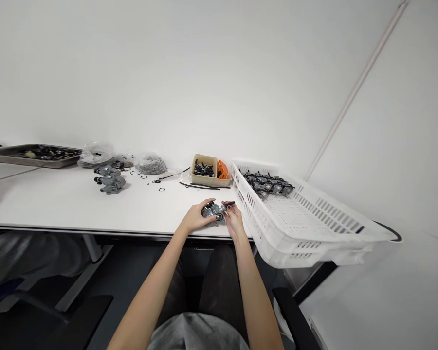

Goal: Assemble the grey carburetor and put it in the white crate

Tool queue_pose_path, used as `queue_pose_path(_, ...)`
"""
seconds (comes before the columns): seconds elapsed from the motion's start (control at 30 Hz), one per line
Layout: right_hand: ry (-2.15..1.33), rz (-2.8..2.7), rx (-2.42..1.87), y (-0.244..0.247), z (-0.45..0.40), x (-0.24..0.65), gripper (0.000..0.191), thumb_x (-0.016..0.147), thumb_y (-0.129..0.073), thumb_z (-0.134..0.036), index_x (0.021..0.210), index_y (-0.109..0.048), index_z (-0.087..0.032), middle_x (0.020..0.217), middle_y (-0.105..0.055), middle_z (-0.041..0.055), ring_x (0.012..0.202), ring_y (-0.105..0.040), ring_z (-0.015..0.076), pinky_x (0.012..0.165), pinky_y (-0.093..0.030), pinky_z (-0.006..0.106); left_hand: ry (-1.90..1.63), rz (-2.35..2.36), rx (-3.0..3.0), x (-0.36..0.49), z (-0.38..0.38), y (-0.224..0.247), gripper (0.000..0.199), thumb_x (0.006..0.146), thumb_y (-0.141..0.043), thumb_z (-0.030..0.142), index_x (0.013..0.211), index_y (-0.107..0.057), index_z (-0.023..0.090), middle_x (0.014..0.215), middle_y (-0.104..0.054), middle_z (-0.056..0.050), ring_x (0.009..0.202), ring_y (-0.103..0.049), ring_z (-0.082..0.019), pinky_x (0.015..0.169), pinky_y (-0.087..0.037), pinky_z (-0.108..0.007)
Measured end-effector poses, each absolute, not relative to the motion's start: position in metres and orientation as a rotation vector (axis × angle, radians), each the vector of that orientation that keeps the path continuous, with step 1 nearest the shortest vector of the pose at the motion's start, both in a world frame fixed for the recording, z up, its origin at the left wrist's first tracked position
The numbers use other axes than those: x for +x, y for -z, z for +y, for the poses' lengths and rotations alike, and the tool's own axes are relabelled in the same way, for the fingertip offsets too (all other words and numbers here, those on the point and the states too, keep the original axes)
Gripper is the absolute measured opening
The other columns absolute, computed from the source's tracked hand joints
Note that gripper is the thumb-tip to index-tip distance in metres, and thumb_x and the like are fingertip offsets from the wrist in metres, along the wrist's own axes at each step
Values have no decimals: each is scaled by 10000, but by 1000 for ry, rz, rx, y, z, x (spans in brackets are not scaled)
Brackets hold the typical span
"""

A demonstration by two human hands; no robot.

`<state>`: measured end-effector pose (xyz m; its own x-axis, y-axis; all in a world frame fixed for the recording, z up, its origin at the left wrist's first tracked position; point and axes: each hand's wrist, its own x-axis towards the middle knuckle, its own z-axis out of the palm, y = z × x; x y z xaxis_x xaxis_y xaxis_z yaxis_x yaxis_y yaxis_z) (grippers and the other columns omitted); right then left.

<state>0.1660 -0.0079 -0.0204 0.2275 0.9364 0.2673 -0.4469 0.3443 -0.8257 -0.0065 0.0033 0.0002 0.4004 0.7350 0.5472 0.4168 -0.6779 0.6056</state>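
Note:
Near the front edge of the white table [149,209], my left hand [196,217] is closed round the left side of a grey metal part [213,210]. My right hand [234,218] has its fingers pressed together on a small black piece [229,203] at the right end of that part. Whether the black piece is joined to the metal part is too small to tell. Several similar grey metal parts [110,181] stand in a group on the table to the left.
A white crate [277,233] with several metal parts stands at the right, overhanging the table. Behind my hands are a beige bin [212,182] and an orange basket [223,169]. Black rings, strips, plastic bags [151,164] and a metal tray [7,156] lie further left.

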Motion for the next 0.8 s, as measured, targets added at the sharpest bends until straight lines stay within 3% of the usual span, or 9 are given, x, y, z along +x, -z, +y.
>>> queue_pose_path(0.57, -1063, -893, -670, 20, -9, 164, 206, 672, -726, -337, 818, -627, -231, 969, -682, 35, 922, -605, 173, 798, -466, 288, -1118, 921, 2204, -9, 10, 4, 656, 788, -625, 510, 1363, -485, 226, 1333, -594, -86, 1162, -596, -279, 1018, -441, -407)
queue_pose_path(0.8, -1090, -906, -701, 22, -6, 165, 396, 710, -708, -338, 1088, -663, -230, 1104, -688, 67, 906, -631, 163, 823, -471, 294, -1159, 965, 2142, -10, 9, 3, 610, 777, -629, 524, 1287, -505, 213, 1190, -656, -100, 1070, -627, -276, 948, -473, -419)
